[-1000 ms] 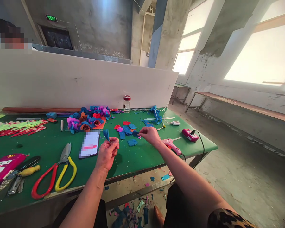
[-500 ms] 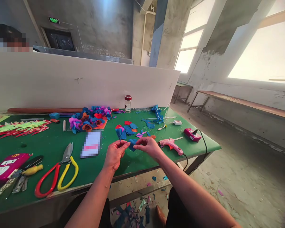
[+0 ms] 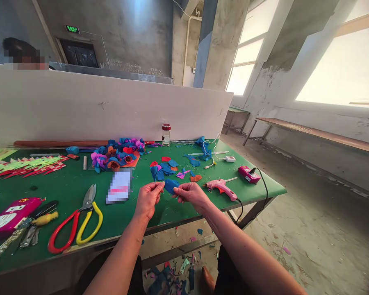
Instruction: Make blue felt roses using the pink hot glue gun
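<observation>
Over the green table (image 3: 117,217), pinching a blue petal (image 3: 171,186) in right hand's (image 3: 190,194) fingertips and a blue bud (image 3: 154,173) above left hand's (image 3: 149,198) pinched fingers, with forearms stretched forward.

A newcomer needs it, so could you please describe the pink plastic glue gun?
Find the long green-topped table. Near its right end, beside the person's bare right hand, lies the glue gun. Unlike the boxy magenta socket farther right, it's pistol-shaped with a red trigger.
</observation>
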`<control>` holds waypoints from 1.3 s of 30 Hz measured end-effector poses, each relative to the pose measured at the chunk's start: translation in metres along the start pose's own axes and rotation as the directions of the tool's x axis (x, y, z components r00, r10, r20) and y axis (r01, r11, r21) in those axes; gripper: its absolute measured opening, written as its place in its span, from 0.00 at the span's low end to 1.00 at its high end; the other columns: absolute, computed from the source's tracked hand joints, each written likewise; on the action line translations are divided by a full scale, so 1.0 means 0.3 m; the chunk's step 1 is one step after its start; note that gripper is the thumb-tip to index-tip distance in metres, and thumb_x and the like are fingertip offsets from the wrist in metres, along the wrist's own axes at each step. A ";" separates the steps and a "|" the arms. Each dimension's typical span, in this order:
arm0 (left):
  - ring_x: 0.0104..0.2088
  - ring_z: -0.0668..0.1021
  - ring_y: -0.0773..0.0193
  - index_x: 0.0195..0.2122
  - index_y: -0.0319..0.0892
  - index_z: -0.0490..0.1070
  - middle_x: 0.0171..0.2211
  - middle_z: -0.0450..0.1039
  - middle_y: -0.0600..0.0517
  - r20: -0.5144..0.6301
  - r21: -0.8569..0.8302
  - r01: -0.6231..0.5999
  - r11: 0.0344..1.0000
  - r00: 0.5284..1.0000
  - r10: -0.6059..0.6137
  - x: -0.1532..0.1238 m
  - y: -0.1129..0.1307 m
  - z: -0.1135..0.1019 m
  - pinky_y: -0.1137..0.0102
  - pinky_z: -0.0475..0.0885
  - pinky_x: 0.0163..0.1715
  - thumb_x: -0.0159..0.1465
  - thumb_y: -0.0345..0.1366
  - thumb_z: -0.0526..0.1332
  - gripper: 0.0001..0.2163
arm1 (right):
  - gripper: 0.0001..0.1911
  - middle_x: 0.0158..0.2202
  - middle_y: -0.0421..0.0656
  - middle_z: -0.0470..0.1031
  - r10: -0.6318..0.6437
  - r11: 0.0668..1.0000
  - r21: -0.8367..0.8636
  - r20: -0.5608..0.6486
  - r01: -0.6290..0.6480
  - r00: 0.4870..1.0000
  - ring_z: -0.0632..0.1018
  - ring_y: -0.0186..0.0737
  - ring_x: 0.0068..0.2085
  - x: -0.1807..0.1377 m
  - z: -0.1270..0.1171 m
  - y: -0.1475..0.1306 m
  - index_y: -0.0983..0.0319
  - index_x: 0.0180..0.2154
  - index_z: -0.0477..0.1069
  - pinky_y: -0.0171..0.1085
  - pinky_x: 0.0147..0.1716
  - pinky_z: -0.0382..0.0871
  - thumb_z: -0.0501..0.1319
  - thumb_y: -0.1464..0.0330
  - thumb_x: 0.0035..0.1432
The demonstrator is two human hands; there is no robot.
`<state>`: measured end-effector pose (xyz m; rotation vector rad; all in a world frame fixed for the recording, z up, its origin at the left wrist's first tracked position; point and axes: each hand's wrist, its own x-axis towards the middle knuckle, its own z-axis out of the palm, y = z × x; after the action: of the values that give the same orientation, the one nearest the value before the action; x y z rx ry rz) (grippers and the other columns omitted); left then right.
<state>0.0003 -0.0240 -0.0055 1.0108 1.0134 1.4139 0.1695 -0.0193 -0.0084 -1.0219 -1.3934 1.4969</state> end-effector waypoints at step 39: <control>0.11 0.54 0.79 0.25 0.40 0.67 0.13 0.55 0.64 -0.042 -0.230 -0.033 0.973 0.999 0.023 0.023 0.064 -0.048 0.81 0.46 0.10 0.49 0.32 0.68 0.09 | 0.20 0.24 0.40 0.72 -0.013 0.999 -0.049 -0.304 -0.002 0.953 0.69 0.30 0.23 -0.404 -0.266 0.124 0.64 0.31 0.79 0.31 0.24 0.64 0.68 0.53 0.46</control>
<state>-0.0193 -0.0191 0.0092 0.8319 0.8426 1.5406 0.2828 -0.1097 -0.0470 -1.2211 -1.2158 1.2436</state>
